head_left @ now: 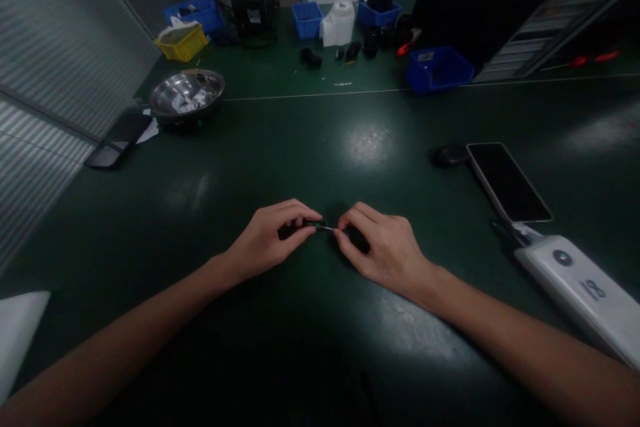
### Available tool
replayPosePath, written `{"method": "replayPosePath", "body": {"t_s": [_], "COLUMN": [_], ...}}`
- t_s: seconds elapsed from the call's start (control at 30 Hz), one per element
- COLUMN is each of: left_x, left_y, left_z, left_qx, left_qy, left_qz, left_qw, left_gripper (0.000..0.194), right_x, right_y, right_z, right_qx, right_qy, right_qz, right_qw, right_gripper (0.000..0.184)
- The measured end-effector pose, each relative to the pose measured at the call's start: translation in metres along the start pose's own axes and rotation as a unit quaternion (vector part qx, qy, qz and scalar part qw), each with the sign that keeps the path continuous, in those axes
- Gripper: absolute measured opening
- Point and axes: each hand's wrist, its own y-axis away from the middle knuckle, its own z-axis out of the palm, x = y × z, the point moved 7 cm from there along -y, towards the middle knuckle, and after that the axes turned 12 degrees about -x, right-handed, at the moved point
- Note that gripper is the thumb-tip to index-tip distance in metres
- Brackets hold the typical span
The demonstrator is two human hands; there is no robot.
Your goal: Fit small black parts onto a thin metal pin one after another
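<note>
My left hand (273, 233) pinches a small dark-green piece (316, 223) between thumb and fingertips, above the middle of the green table (280, 153). A thin, pale, wire-like strip (327, 228) spans the short gap between my two hands. My right hand (383, 240) has its thumb and forefinger closed on the right end of that strip. Fingers cover most of both pieces, so their exact kind does not show, nor whether they are joined.
On the right lie a phone (510, 180), a black mouse (451, 155) and a white device (585, 287). A metal bowl (187, 97) with white scraps stands back left. Blue bins (440, 70), a yellow bin (183, 43) and a white housing (339, 23) line the back.
</note>
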Motion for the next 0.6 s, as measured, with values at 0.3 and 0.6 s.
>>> {"method": "replayPosePath", "body": {"t_s": [0.3, 0.6], "left_x": [0.0, 0.001], "left_y": [0.001, 0.001], "left_z": [0.002, 0.003], "left_qx": [-0.013, -0.007], "left_qy": [0.04, 0.022], "left_qz": [0.038, 0.071], "left_qw": [0.998, 0.997], "left_gripper": [0.019, 0.019], "right_x": [-0.004, -0.011], "right_y": [0.0, 0.0], "right_z": [0.003, 0.005], "right_qx": [-0.011, -0.028], "right_qy": [0.006, 0.042], "right_qz": [-0.036, -0.075], "right_qw": [0.999, 0.996], "right_gripper": [0.023, 0.024]}}
